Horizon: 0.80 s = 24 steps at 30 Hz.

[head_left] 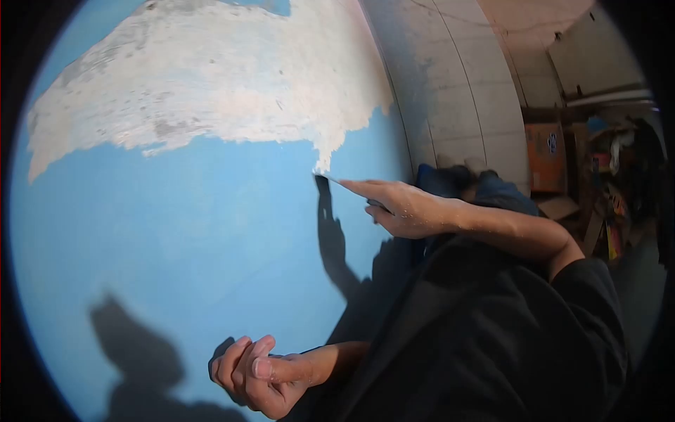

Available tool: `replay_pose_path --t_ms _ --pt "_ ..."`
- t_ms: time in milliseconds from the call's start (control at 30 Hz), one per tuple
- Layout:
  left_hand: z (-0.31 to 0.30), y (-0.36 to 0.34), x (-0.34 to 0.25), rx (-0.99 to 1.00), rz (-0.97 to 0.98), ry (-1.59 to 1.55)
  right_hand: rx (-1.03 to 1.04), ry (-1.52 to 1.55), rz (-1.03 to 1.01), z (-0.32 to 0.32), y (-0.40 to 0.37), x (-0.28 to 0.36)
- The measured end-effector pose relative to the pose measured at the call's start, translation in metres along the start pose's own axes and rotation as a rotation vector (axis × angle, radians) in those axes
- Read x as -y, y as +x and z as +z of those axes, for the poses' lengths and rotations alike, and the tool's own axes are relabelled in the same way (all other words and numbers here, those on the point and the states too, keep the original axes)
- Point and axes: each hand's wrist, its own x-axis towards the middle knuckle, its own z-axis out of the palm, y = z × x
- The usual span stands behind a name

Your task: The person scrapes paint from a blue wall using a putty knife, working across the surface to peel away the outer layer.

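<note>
My right hand (411, 209) is closed around a scraper (328, 176), with the index finger stretched along it. Its thin blade meets the wall at the lower tip of a bare whitish patch (211, 77); most of the handle is hidden in the hand. Blue paint (176, 211) covers the wall around and below the patch, along a ragged edge. White specks cling to my right hand and forearm. At the lower left, my left hand (264, 376) is loosely curled close to the blue wall, thumb folded over, with nothing visible in its fingers.
A pale tiled floor (453, 84) runs along the wall's base, with my feet and jeans (496, 193) near it. On the right stand an orange box (547, 158) and a cluttered heap of odds and ends (615, 190). Dark shadows of my arm and head fall on the wall.
</note>
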Motion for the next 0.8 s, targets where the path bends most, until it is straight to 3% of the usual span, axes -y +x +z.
replay_pose_path --t_ms 67,167,267,433,500,600,667,800 --pt "0.015 -0.010 -0.012 -0.036 -0.064 0.014 0.149 -0.026 0.253 -0.013 -0.005 -0.006" --pt "-0.001 0.015 0.000 -0.028 -0.020 0.030 0.150 0.124 0.367 -0.023 -0.004 0.032" --pt "-0.005 0.015 0.001 0.021 -0.010 0.041 0.085 -0.105 0.161 -0.027 -0.011 0.012" --pt "-0.003 0.019 -0.005 0.112 -0.084 -0.198 0.167 -0.228 0.180 -0.063 -0.033 0.024" --pt "0.013 0.014 -0.012 0.280 -0.245 -0.690 0.173 -0.284 0.222 -0.078 -0.038 0.030" --pt "0.069 -0.022 -0.033 0.731 -0.395 -1.050 0.116 -0.337 0.229 -0.095 -0.044 0.029" --pt "0.112 -0.054 -0.057 1.256 -0.647 -1.176 0.068 -0.325 0.167 -0.102 -0.044 0.015" --pt "0.212 -0.202 -0.146 1.410 -0.684 -1.431 0.045 -0.382 0.086 -0.099 -0.039 0.018"
